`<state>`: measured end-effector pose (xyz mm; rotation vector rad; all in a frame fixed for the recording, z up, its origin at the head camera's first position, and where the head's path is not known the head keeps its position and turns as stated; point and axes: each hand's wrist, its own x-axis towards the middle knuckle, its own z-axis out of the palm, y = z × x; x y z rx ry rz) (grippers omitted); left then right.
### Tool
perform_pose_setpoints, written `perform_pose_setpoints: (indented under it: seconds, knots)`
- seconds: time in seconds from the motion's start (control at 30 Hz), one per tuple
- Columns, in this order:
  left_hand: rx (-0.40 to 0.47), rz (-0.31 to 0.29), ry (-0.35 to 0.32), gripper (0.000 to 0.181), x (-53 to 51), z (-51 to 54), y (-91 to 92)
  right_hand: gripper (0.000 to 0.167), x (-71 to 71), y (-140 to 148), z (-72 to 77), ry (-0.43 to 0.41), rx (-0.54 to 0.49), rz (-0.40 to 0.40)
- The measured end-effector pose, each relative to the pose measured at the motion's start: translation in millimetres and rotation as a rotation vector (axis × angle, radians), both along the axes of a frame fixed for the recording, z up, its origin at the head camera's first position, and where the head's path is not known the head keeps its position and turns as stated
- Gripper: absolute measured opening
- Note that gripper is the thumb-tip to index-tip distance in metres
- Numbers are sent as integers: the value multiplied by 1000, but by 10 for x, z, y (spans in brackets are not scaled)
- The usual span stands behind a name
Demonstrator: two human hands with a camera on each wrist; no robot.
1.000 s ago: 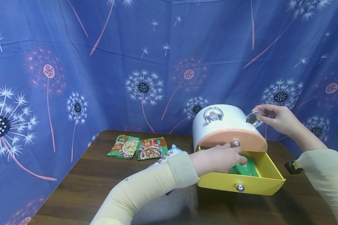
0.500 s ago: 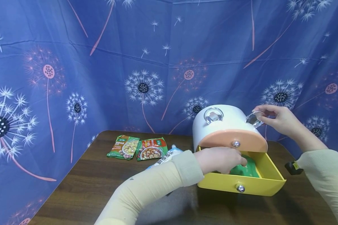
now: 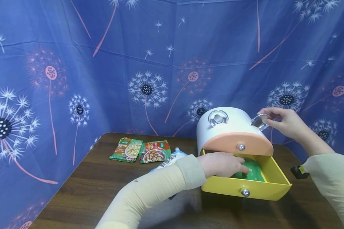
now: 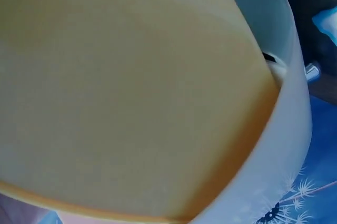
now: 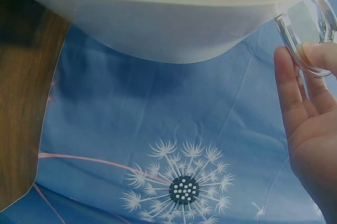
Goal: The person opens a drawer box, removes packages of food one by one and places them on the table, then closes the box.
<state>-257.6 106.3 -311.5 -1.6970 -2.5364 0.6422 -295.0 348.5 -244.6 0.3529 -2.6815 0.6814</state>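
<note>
A small white storage box (image 3: pixel 232 119) with a peach upper drawer front (image 3: pixel 238 142) stands at the right of the table. Its yellow lower drawer (image 3: pixel 246 187) is pulled out, and a green packet (image 3: pixel 253 170) lies inside. My left hand (image 3: pixel 222 164) reaches into this drawer, its extended fingertips resting on the packet; the hand hides part of the packet. With thumb and fingers, my right hand (image 3: pixel 283 121) pinches the clear ear-shaped piece (image 5: pixel 316 68) on the box's right side. In the left wrist view, the peach front and white shell (image 4: pixel 284 118) fill most of the picture; no hand shows there.
Two printed food packets, one green-brown (image 3: pixel 126 149) and one red-green (image 3: pixel 154 151), lie on the wooden table (image 3: pixel 83 178) at the left. A blue-white pouch (image 3: pixel 172 159) is partly covered by my left forearm. A dandelion-print cloth (image 3: pixel 103 95) hangs behind.
My left hand has lowered from near the upper knob into the yellow drawer, and its fingers now lie on the green packet. The right hand keeps its pinch on the clear ear.
</note>
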Motion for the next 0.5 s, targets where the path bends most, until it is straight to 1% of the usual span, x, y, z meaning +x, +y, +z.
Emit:
perform_pose_setpoints:
  seconds: [0.07, 0.23, 0.3, 0.5]
  knots:
    - [-4, -18, 37, 45, -9, -22, -2, 41, 1, -1, -2, -1, -4, 2]
    - [-13, -4, 55, 45, -22, -56, 15, 42, 7, -3, -3, -5, -5, -1]
    - [-13, -11, 62, 44, -30, -69, 24, 42, 7, -3, -2, -8, -8, 2]
    - [-9, -64, 87, 43, -53, -105, 57, 41, 3, 4, 3, -2, -8, -1]
